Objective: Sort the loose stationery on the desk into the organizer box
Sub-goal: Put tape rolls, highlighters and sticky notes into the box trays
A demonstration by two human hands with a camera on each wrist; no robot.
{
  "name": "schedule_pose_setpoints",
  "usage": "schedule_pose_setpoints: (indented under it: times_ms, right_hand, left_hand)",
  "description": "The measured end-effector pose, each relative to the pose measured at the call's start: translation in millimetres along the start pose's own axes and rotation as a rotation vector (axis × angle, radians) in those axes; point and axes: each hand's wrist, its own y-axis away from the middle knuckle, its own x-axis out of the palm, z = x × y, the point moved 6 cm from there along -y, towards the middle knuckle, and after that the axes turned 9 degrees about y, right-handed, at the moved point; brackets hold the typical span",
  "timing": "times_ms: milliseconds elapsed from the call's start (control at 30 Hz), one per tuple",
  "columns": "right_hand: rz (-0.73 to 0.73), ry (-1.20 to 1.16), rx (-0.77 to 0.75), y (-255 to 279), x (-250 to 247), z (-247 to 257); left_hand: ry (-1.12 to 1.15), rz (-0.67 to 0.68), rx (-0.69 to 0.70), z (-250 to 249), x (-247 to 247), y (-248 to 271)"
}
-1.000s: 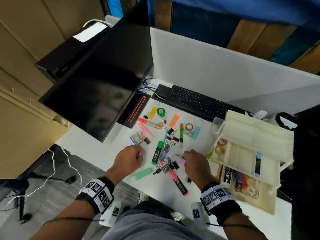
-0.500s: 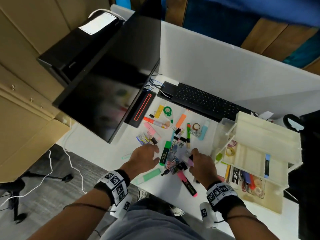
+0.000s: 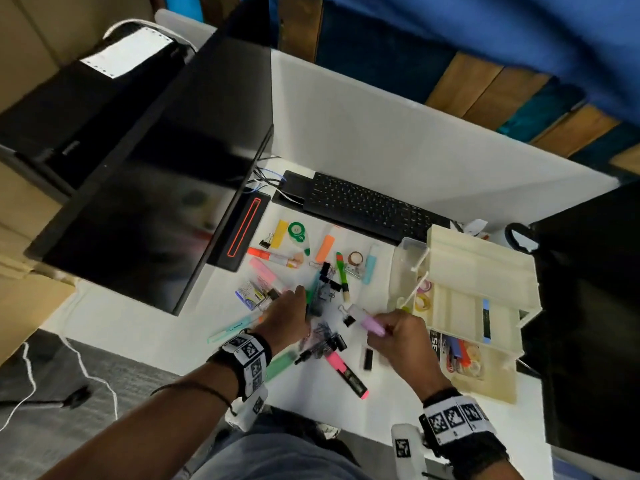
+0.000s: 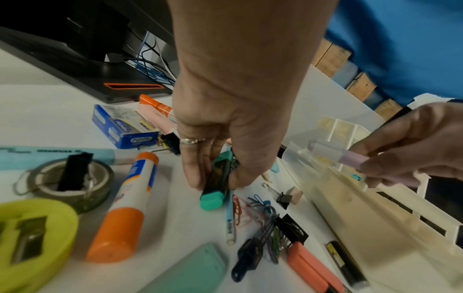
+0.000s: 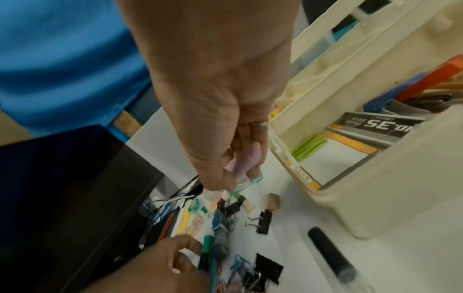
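From the head view, loose stationery lies scattered over the white tabletop [image 3: 166, 327] in front of a black keyboard [image 3: 367, 207]. The cream organizer box [image 3: 485, 271] stands open at the right, its tiered trays fanned out, with tape rolls and pens in the lower part. The left hand [image 3: 287, 322] reaches down into the pile at a green highlighter [image 3: 311, 292]. The right hand [image 3: 398, 337], near the box, pinches a pale lilac highlighter [image 3: 367, 322] clear of the pile. A pink highlighter [image 3: 346, 374] with a black barrel lies just in front of both hands, and a mint eraser [image 3: 280, 365] lies beside the left wrist.

In the left wrist view, the left hand's fingers [image 4: 195, 168] and thumb curl round the green highlighter [image 4: 215, 188]: a dark barrel with a teal-green cap at the near end, its tip low over the tabletop. An orange-capped glue stick [image 4: 125, 210], a blue staple box [image 4: 122, 126], a tape roll [image 4: 72, 178] and coloured paper clips [image 4: 250, 206] lie around it. At the right, the other hand holds the lilac highlighter [image 4: 350, 158] in front of the box.

In the right wrist view, the right hand's fingers [image 5: 253, 150] close on the lilac highlighter [image 5: 243, 160], a rounded pastel body, held above the tabletop just beside the box's wall [image 5: 375, 188]. Black binder clips [image 5: 263, 220] lie below.
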Motion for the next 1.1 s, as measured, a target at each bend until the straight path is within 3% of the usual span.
schedule_pose_setpoints:
  times_ms: [167,333,400,467,500,567,733,900,1100]
  right_hand:
    - [-0.052,-0.313,0.131,22.9,-26.5,-10.4]
    - [-0.218,-0.538,0.183,33.6,-81.4,-27.5]
    - [-0.292,-0.589,0.172,37.7,-110.4,-34.5]
    - [-0.376,-0.639,0.171,41.5,-136.6,-49.7]
    - [-0.414,-0.638,0.17,43.1,-148.3,-58.1]
    - [-0.469,-0.589,0.154,43.7,-166.0,-77.0]
    - [-0.576,-0.51,0.14,31.1,-196.1,-120.9]
    - [-0.555,-0.375,0.156,8.1,-204.5,-157.6]
    - [-0.518,-0.008,0.095,-12.5,-198.9,-175.8]
  left_hand:
    - [-0.017,0.029,-0.041,1.2,-7.0,-0.4]
    - [-0.22,0.079,0.114,1.1,-18.6,-3.5]
    - [-0.139,0.008,0.139,4.3,-27.9,-8.3]
    - [-0.063,0.028,0.051,-7.7,-45.0,5.6]
    - [0.004,0.02,0.039,-16.1,-52.4,15.1]
    - [0.113,-0.175,0.064,-28.2,-67.5,18.6]
    - [0.278,-0.085,0.055,-52.6,-58.5,20.0]
    - [0.3,-0.05,0.093,-89.8,-50.1,33.1]
    - [0.29,-0.011,0.126,-108.0,-31.2,49.8]
